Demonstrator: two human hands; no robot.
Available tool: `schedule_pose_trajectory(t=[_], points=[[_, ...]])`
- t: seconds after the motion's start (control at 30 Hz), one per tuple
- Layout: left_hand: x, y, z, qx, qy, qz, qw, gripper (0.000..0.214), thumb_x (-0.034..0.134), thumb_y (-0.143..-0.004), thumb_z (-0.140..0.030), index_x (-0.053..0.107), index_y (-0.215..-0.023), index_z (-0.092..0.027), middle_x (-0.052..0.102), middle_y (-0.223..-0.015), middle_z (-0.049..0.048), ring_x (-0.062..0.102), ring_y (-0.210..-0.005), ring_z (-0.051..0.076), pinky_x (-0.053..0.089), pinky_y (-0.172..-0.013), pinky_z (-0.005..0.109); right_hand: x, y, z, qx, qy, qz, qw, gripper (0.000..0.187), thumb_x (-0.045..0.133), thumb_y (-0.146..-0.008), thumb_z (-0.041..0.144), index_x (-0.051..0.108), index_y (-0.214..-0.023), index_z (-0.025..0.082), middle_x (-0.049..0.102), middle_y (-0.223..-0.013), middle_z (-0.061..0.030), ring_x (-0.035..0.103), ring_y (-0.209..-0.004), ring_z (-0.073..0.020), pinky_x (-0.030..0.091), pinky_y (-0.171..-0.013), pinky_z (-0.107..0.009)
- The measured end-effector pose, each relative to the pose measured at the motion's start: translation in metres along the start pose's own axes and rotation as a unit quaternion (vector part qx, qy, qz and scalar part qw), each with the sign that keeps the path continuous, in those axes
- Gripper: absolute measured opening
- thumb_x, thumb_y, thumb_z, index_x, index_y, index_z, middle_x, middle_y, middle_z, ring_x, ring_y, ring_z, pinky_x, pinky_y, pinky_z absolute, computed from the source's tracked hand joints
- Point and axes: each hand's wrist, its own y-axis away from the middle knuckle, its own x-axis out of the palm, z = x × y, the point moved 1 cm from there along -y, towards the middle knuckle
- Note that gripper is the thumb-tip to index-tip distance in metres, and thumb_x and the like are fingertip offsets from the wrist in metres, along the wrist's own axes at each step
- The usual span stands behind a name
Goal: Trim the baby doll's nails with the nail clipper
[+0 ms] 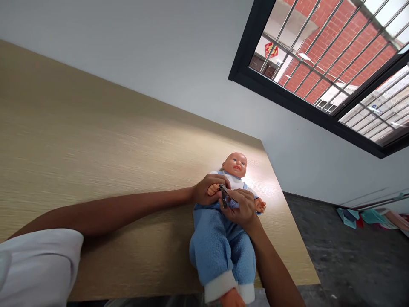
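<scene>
A baby doll (211, 238) in blue fleece overalls and a white top lies on its back on the wooden table (128, 157). Its head points toward the wall and its feet hang near the front edge. My left hand (204, 187) is closed around one of the doll's hands (213, 189), whose fingers show. Pinched in my right hand (243, 207) is a metal nail clipper (224, 196), its tip at the fingers of that doll hand. The doll's other hand (260, 205) rests free beside my right wrist.
A pale wall (179, 64) runs behind the table, with a dark-framed, barred window (306, 96) at upper right. Right of the table's edge lies the dark floor (338, 256), where several coloured cloths (372, 216) sit near the wall.
</scene>
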Motion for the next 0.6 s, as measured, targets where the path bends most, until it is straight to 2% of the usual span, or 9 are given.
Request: schedule_pose_trajectory(t=[0.1,0.3,0.43,0.6], points=[[0.0007,0.0000,0.0013,0.004,0.004,-0.005,1.000,0.038,0.056,-0.093,-0.049,0.055,-0.075,-0.015,0.070,-0.086,0.0123,0.067,-0.076,0.017,0.055,-0.070,0.027,-0.0006,0.0008,-0.0001,-0.016,-0.010,-0.004,1.000,0.020,0.063,-0.094,0.028,0.060,-0.110,0.018,0.074,-0.078,-0.0037,0.071,-0.066,-0.0163,0.056,-0.056,-0.028],[0.0027,0.0014,0.0060,0.018,0.002,-0.014,1.000,0.027,0.056,-0.090,-0.038,0.056,-0.075,-0.015,0.070,-0.086,0.0117,0.066,-0.074,0.017,0.054,-0.068,0.027,-0.0029,-0.0015,0.0011,-0.028,-0.026,0.023,0.999,0.030,0.058,-0.096,0.033,0.055,-0.122,0.018,0.078,-0.096,-0.0081,0.075,-0.082,-0.0175,0.059,-0.063,-0.028],[0.0028,0.0018,0.0068,0.015,0.004,-0.011,1.000,0.026,0.060,-0.087,-0.037,0.055,-0.073,-0.015,0.070,-0.086,0.0111,0.066,-0.074,0.017,0.054,-0.068,0.027,-0.0035,-0.0018,0.0015,-0.044,-0.038,0.050,0.997,0.029,0.056,-0.097,0.032,0.053,-0.122,0.018,0.078,-0.100,-0.0100,0.075,-0.084,-0.0173,0.058,-0.066,-0.028],[0.0029,0.0016,0.0068,0.018,0.013,-0.013,1.000,0.028,0.063,-0.087,-0.037,0.053,-0.071,-0.016,0.070,-0.085,0.0106,0.066,-0.074,0.016,0.054,-0.068,0.026,-0.0030,0.0013,0.0002,-0.066,-0.031,0.089,0.993,0.023,0.058,-0.096,0.034,0.058,-0.112,0.018,0.077,-0.101,-0.0110,0.072,-0.079,-0.0170,0.056,-0.066,-0.028]])
